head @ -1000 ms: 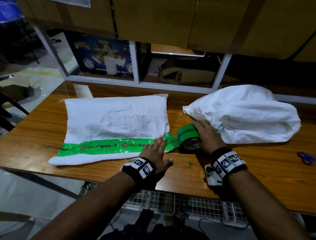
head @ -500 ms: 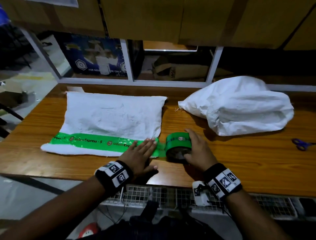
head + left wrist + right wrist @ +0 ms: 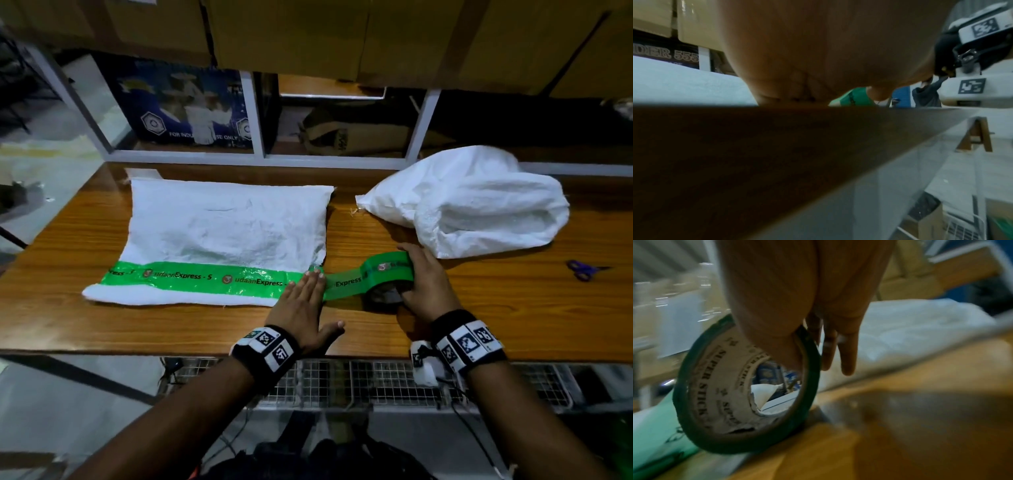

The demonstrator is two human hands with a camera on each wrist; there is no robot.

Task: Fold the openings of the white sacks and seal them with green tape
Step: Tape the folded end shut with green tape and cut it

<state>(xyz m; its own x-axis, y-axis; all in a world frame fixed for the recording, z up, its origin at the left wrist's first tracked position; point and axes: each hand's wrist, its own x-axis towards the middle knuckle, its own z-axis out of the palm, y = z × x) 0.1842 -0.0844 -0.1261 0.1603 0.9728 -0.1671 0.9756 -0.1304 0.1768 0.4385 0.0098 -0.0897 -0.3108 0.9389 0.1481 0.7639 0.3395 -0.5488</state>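
A flat white sack (image 3: 226, 229) lies on the wooden table (image 3: 479, 308), its folded near edge covered by a strip of green tape (image 3: 205, 279). My left hand (image 3: 301, 301) presses flat on the tape's right end at the sack's corner. My right hand (image 3: 424, 284) grips the green tape roll (image 3: 387, 274), thumb inside the core, and the roll stands on the table a short stretch right of the sack, tape running between them. The right wrist view shows the tape roll (image 3: 744, 395) with my thumb in its cardboard core. A second, filled white sack (image 3: 479, 202) lies behind the roll.
Purple-handled scissors (image 3: 582, 269) lie at the table's right edge. Behind the table runs a white-framed shelf (image 3: 260, 137) with boxes. A wire mesh rack (image 3: 376, 380) sits under the table's near edge. In the left wrist view, the table edge (image 3: 777, 146) fills the lower half.
My right hand pulled the roll to the right, away from the sack, drawing out a longer stretch of tape. My left hand stays pressed on the tape end.
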